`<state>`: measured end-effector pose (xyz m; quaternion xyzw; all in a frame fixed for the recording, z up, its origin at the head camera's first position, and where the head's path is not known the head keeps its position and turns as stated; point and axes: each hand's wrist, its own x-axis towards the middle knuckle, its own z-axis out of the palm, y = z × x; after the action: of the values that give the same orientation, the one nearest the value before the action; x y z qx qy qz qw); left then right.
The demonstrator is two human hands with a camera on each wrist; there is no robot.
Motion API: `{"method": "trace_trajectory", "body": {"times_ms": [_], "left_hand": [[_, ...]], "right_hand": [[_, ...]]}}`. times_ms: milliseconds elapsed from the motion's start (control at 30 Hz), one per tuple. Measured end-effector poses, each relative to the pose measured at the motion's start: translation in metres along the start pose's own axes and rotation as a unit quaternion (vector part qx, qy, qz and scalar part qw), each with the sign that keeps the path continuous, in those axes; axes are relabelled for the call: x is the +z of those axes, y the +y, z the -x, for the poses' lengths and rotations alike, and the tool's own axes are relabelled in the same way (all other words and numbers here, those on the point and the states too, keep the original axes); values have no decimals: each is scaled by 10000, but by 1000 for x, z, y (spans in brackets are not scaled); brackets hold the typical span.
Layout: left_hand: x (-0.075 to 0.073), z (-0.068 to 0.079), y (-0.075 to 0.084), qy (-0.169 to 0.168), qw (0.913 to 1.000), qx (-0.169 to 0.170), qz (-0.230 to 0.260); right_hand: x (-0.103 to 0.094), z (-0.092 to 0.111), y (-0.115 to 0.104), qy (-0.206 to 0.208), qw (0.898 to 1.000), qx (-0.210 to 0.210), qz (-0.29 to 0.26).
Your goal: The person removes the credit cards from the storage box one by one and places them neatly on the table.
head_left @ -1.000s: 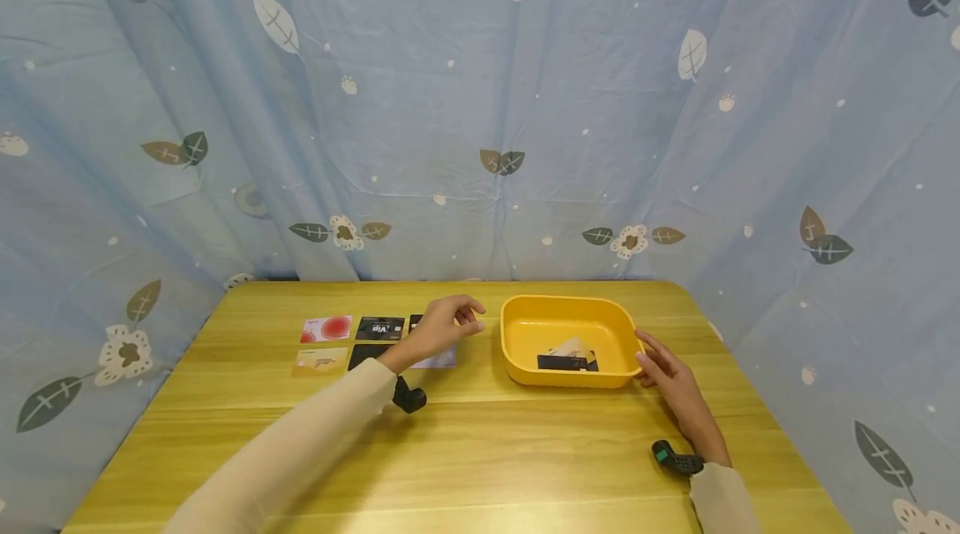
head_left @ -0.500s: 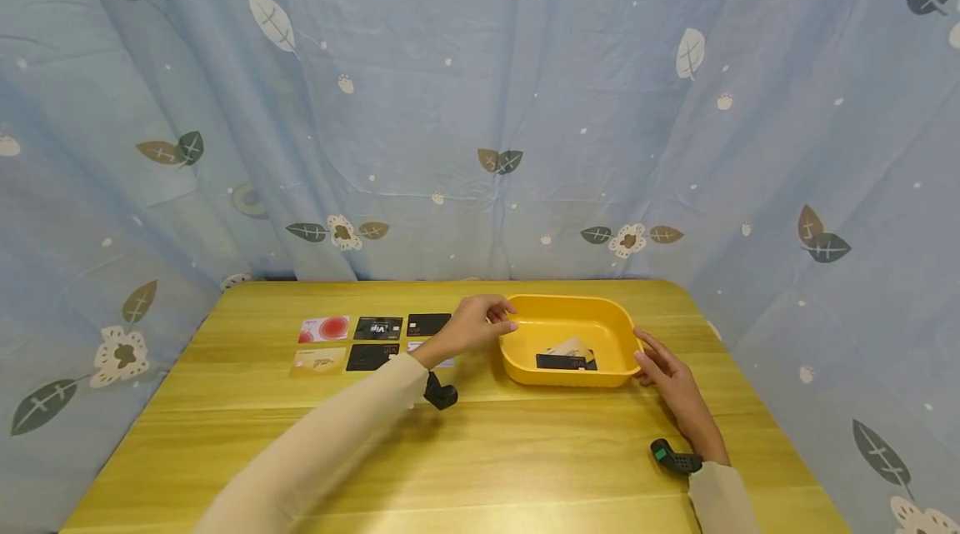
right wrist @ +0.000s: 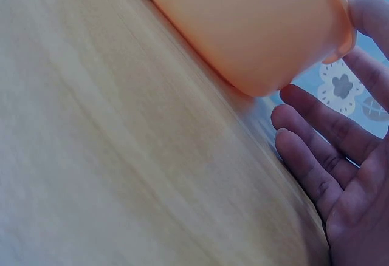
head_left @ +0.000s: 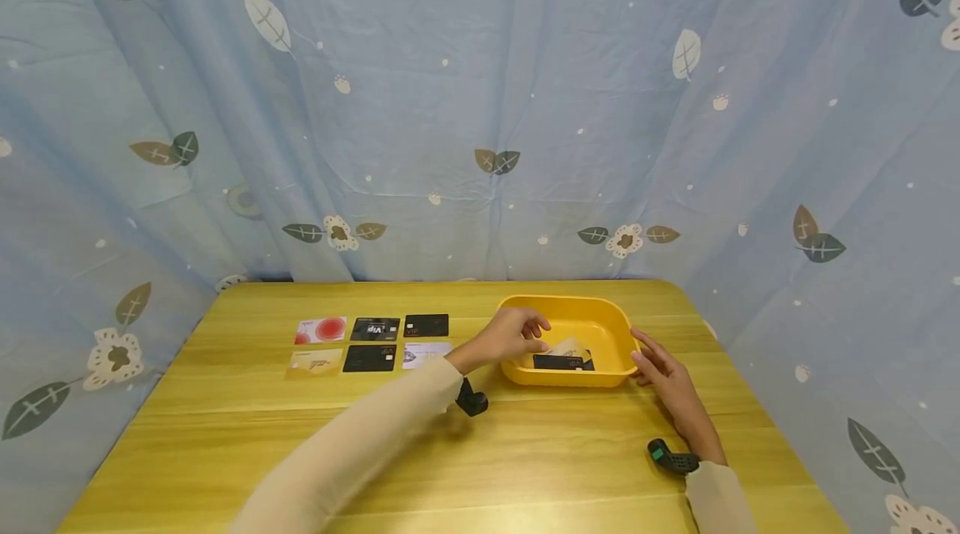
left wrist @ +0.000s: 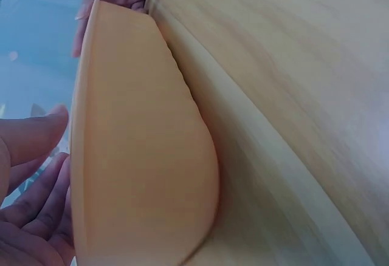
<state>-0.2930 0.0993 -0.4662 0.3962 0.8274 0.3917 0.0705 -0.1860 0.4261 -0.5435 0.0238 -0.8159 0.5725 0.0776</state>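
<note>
From left to right, we see six multicoloured rectangular plastic cards (head_left: 370, 357) in two rows left of the yellow open-topped plastic box (head_left: 570, 380); the left hand (head_left: 512, 336) above its left end, fingers released, loosely bent; overlapping black (head_left: 557, 362) and pale-gold cards (head_left: 573, 346) inside it; and the right hand (head_left: 666, 371) touching its right rim, fingers relaxed.

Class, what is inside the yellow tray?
In the yellow tray, at least a black card and a gold card overlap. Covered parts and whatever the left hand hides can't be seen.
</note>
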Motion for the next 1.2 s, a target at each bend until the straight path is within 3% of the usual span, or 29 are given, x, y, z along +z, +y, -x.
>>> {"method": "trace_trajectory", "body": {"times_ms": [533,933,1200], "left_hand": [[19,-12,9,-195,9992,-322,-102],[29,-15,12,-368,9902,-656,-1178],[32,-14,11,-460,9816,-559,-1765]], "right_hand": [[0,0,0,51,10000,-28,49],[1,-1,-1,180,9998,29,-11],[-1,0,3,24,10000,-53,44]]}}
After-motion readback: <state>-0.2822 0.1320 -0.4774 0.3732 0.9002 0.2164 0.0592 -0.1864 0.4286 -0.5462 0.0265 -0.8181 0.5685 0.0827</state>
